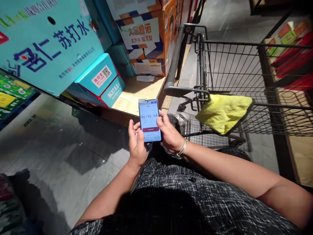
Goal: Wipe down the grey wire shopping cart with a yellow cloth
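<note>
A smartphone (pixel 149 125) is held upright in front of my body, its lit screen showing a timer at 00:35:58 above a dark red button. My right hand (pixel 171 133) grips its right side, with the thumb along the screen's edge and the other fingers mostly hidden behind. On the left side, my left hand (pixel 137 147) cradles the phone; its thumb is at the lower left edge, and some fingers pass behind it. A silver bracelet (pixel 182 147) circles my right wrist.
A wire shopping cart (pixel 234 65) stands on my right, a yellow cloth (pixel 225 112) draped over its near end. Ahead, turquoise boxes (pixel 100 80) and orange-and-white cartons (pixel 144 36) rest on a wooden platform (pixel 128 94). Grey tiled floor (pixel 80 156) lies to the left.
</note>
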A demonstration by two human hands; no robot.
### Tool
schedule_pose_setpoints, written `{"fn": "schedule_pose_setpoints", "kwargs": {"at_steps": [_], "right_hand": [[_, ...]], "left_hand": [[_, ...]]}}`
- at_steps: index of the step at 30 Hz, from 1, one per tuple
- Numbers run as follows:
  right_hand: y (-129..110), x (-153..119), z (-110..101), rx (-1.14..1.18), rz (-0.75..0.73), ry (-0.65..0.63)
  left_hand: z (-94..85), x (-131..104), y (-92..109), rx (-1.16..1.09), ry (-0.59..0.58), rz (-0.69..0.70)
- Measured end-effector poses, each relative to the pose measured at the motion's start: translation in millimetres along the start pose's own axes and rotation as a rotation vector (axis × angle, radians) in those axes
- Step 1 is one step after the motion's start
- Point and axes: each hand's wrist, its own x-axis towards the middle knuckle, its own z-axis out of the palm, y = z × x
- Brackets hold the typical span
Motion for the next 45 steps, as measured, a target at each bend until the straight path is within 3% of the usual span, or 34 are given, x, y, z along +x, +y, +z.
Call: {"fn": "schedule_pose_setpoints", "kwargs": {"at_steps": [3,10,24,45], "right_hand": [[-3.3,-9.0,-1.8,-0.035,0.013,-0.013],[-11.9,-20.1,-8.8,-0.173,-0.046,-0.064],[-17.1,-32.0,-11.7,-0.254,-0.121,-0.042],[-53.3,-78.8,-14.0,-0.347,-0.17,-0.087]], "left_hand": [[12.7,2.1,1.6,-0.182,0.057,-0.08],[29.1,-4.5,23.3,-0.402,0.027,-0.138],[30.6,-17.3,41.0,-0.42,-0.028,-0.149],[40.0,-15.0,53.5,-0.503,-0.136,-0.111]]}}
